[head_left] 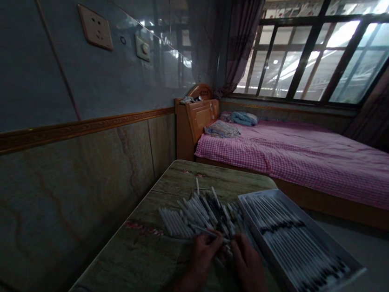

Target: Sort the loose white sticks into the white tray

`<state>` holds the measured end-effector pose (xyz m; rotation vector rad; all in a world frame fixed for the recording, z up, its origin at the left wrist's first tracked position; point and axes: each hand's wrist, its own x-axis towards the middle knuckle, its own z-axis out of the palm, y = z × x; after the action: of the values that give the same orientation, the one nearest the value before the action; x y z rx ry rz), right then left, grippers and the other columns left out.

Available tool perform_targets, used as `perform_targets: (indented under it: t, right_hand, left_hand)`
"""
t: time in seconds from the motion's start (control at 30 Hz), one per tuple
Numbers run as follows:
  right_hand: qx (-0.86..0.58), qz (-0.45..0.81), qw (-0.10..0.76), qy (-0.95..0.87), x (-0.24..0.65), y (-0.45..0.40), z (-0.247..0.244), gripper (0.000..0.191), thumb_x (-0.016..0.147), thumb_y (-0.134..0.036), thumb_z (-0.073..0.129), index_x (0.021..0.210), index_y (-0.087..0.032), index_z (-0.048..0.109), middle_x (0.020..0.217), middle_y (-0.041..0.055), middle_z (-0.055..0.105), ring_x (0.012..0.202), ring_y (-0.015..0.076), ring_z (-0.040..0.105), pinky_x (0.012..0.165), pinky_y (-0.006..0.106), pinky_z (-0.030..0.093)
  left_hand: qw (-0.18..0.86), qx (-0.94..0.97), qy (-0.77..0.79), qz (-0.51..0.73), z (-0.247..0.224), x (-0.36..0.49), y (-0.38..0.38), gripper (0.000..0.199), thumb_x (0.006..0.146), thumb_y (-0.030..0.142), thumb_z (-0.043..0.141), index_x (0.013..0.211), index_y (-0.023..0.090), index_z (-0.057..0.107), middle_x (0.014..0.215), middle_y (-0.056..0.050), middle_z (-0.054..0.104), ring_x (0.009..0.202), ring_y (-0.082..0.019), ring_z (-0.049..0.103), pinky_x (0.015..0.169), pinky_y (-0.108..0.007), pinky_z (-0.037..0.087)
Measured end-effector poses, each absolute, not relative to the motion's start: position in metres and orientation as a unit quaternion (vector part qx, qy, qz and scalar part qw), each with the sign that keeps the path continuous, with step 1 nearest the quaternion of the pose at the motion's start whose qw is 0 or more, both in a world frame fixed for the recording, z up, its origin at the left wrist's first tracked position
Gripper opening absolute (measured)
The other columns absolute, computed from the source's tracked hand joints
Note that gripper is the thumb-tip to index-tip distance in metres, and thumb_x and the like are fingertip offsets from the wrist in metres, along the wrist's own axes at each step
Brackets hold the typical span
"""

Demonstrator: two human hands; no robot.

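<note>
Many thin white sticks (197, 212) lie in a loose pile on the table, some with dark bristly ends. My left hand (203, 253) is closed on a white stick (206, 230) that slants over the near side of the pile. Close to its right, my right hand (245, 257) has its fingers bent down at the pile's near edge; what they touch is too dark to make out. Right of the pile stands a white open box (267, 250) holding two rows of similar sticks with dark ends.
The stone-patterned table (125, 276) has rounded corners and runs beside a tiled wall (119, 159). Beyond it is a bed (287, 154) with a pink checked cover and a wooden headboard (205, 114). A large window (311, 57) is behind the bed.
</note>
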<state>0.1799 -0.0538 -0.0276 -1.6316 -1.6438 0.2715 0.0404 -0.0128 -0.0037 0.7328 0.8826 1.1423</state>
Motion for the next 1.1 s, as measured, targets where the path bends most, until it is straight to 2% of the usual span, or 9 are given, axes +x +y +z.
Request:
perform_targets:
  t: [0.2, 0.3, 0.37, 0.47, 0.57, 0.73, 0.8, 0.97, 1.1]
  right_hand:
    - [-0.645, 0.071, 0.368, -0.666, 0.1844, -0.0520, -0.0351, 0.036, 0.093, -0.032, 0.031, 0.084, -0.024, 0.065, 0.078, 0.0085, 0.067, 0.065, 0.0225, 0.061, 0.059, 0.033, 0.044]
    - [-0.647, 0.114, 0.374, -0.655, 0.1816, -0.0525, -0.0295, 0.039, 0.096, -0.032, 0.026, 0.081, -0.025, 0.061, 0.075, 0.0051, 0.066, 0.065, 0.0201, 0.061, 0.059, 0.030, 0.045]
    - [-0.647, 0.131, 0.383, -0.646, 0.1797, -0.0528, -0.0265, 0.036, 0.097, -0.036, 0.029, 0.080, -0.026, 0.058, 0.072, 0.0028, 0.064, 0.066, 0.0191, 0.061, 0.059, 0.028, 0.045]
    - [-0.651, 0.087, 0.382, -0.650, 0.1813, -0.0518, -0.0307, 0.031, 0.095, -0.036, 0.036, 0.080, -0.026, 0.061, 0.073, 0.0035, 0.065, 0.063, 0.0191, 0.060, 0.057, 0.029, 0.044]
    - [-0.647, 0.054, 0.369, -0.665, 0.1844, -0.0509, -0.0362, 0.033, 0.094, -0.031, 0.033, 0.082, -0.025, 0.064, 0.076, 0.0069, 0.068, 0.061, 0.0195, 0.061, 0.055, 0.029, 0.042]
    - [-0.639, 0.095, 0.384, -0.660, 0.1781, -0.0536, -0.0278, 0.034, 0.098, -0.037, 0.032, 0.076, -0.025, 0.055, 0.065, 0.0006, 0.062, 0.058, 0.0164, 0.061, 0.054, 0.025, 0.043]
    - [-0.628, 0.075, 0.396, -0.666, 0.1763, -0.0540, -0.0271, 0.034, 0.098, -0.040, 0.035, 0.074, -0.024, 0.053, 0.062, -0.0004, 0.061, 0.055, 0.0154, 0.059, 0.051, 0.025, 0.042]
    - [-0.583, -0.009, 0.402, -0.706, 0.1804, -0.0522, -0.0345, 0.042, 0.099, -0.035, 0.025, 0.078, -0.024, 0.061, 0.067, 0.0043, 0.066, 0.053, 0.0168, 0.059, 0.048, 0.027, 0.040]
    - [-0.616, 0.064, 0.382, -0.686, 0.1801, -0.0538, -0.0311, 0.038, 0.099, -0.033, 0.030, 0.073, -0.025, 0.057, 0.061, 0.0002, 0.061, 0.052, 0.0158, 0.058, 0.047, 0.026, 0.041]
  left_hand:
    - [0.687, 0.360, 0.388, 0.498, -0.0073, 0.0407, -0.0135, 0.043, 0.049, 0.047, 0.086, 0.070, 0.015, 0.066, 0.058, 0.000, 0.065, 0.052, -0.014, 0.061, 0.048, -0.023, 0.045]
    - [0.681, 0.357, 0.392, 0.505, -0.0044, 0.0392, -0.0124, 0.045, 0.049, 0.049, 0.086, 0.070, 0.015, 0.066, 0.058, 0.000, 0.065, 0.052, -0.014, 0.060, 0.048, -0.023, 0.046]
    - [0.677, 0.356, 0.397, 0.507, -0.0029, 0.0381, -0.0124, 0.045, 0.049, 0.049, 0.086, 0.070, 0.015, 0.066, 0.059, 0.001, 0.065, 0.052, -0.013, 0.060, 0.048, -0.022, 0.045]
    - [0.680, 0.361, 0.399, 0.498, -0.0040, 0.0384, -0.0137, 0.044, 0.049, 0.047, 0.086, 0.070, 0.015, 0.065, 0.060, 0.001, 0.065, 0.052, -0.013, 0.061, 0.048, -0.022, 0.044]
    - [0.683, 0.369, 0.396, 0.492, -0.0065, 0.0399, -0.0144, 0.043, 0.050, 0.047, 0.085, 0.071, 0.015, 0.064, 0.058, 0.000, 0.065, 0.052, -0.014, 0.060, 0.049, -0.023, 0.044]
    - [0.680, 0.371, 0.399, 0.491, -0.0036, 0.0386, -0.0135, 0.044, 0.051, 0.049, 0.083, 0.070, 0.015, 0.062, 0.057, 0.001, 0.064, 0.051, -0.013, 0.058, 0.051, -0.024, 0.044]
    - [0.681, 0.380, 0.400, 0.482, -0.0015, 0.0375, -0.0139, 0.044, 0.051, 0.049, 0.083, 0.069, 0.015, 0.062, 0.057, 0.002, 0.063, 0.051, -0.013, 0.058, 0.051, -0.024, 0.043]
    - [0.688, 0.385, 0.402, 0.466, -0.0008, 0.0382, -0.0146, 0.046, 0.050, 0.051, 0.082, 0.070, 0.015, 0.061, 0.057, 0.002, 0.062, 0.050, -0.013, 0.057, 0.050, -0.024, 0.043]
    - [0.674, 0.384, 0.416, 0.475, -0.0037, 0.0388, -0.0122, 0.044, 0.051, 0.049, 0.082, 0.069, 0.015, 0.063, 0.059, 0.002, 0.063, 0.051, -0.012, 0.057, 0.050, -0.023, 0.042]
